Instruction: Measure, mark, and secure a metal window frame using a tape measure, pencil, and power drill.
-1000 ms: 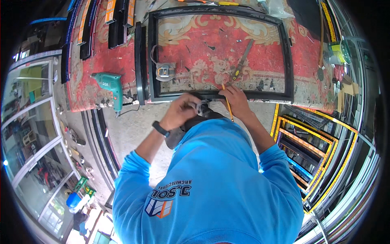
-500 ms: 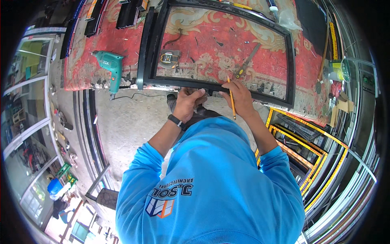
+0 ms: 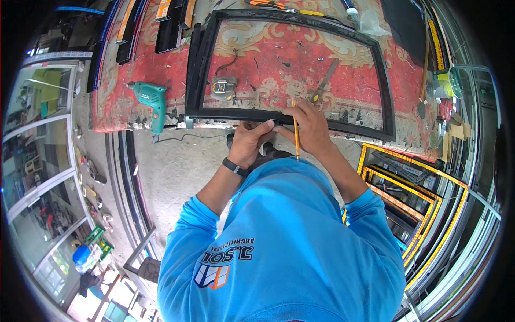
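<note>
A black rectangular frame [image 3: 354,127] lies on the red patterned cloth, its near bar along the table's front edge. My left hand [image 3: 251,142] is closed just below that bar, thumb pointing right toward my other hand; whatever its curled fingers hold is hidden. Against the bar, close beside it, my right hand [image 3: 311,131] grips a yellow pencil [image 3: 296,144] between its fingers. The pencil stands nearly vertical in the view, one end above the bar. Inside the frame sit a tape measure [image 3: 223,88] and a thin-bladed tool [image 3: 325,80], its yellow-and-black handle partly behind my right hand.
A green power drill [image 3: 151,100] lies left of the frame, its cord hanging past the table edge. Black profiles [image 3: 170,35] rest at the far left. Orange-handled pliers [image 3: 268,5] lie beyond the frame. Yellow-taped frames [image 3: 407,185] stand at the right, below the table.
My right hand has moved left along the near bar, closer to my left hand. The pencil has swung more upright. The whole view has shifted slightly.
</note>
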Motion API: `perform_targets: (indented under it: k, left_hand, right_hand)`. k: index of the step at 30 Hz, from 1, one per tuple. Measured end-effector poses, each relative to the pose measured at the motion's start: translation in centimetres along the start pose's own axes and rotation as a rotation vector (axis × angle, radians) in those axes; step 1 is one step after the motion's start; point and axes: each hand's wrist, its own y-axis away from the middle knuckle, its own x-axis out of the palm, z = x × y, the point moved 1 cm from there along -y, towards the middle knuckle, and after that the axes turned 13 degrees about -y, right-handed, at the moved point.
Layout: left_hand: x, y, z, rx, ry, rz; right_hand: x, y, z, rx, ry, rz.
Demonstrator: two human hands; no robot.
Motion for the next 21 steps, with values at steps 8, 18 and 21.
perform_targets:
  k: [8,18,21]
  left_hand:
    - [0.8,3.1,-1.5,0.090,-0.337,-0.189]
    - [-3.4,-1.0,-7.7,1.021,-1.477,-0.344]
    - [-6.0,-6.3,-8.7,0.806,-1.757,-0.346]
  right_hand:
    - [-0.6,-0.7,0.4,0.049,0.008,-0.001]
    - [1.9,1.1,-2.7,0.061,0.005,0.041]
    - [4.1,2.4,-3.9,0.103,-0.006,0.055]
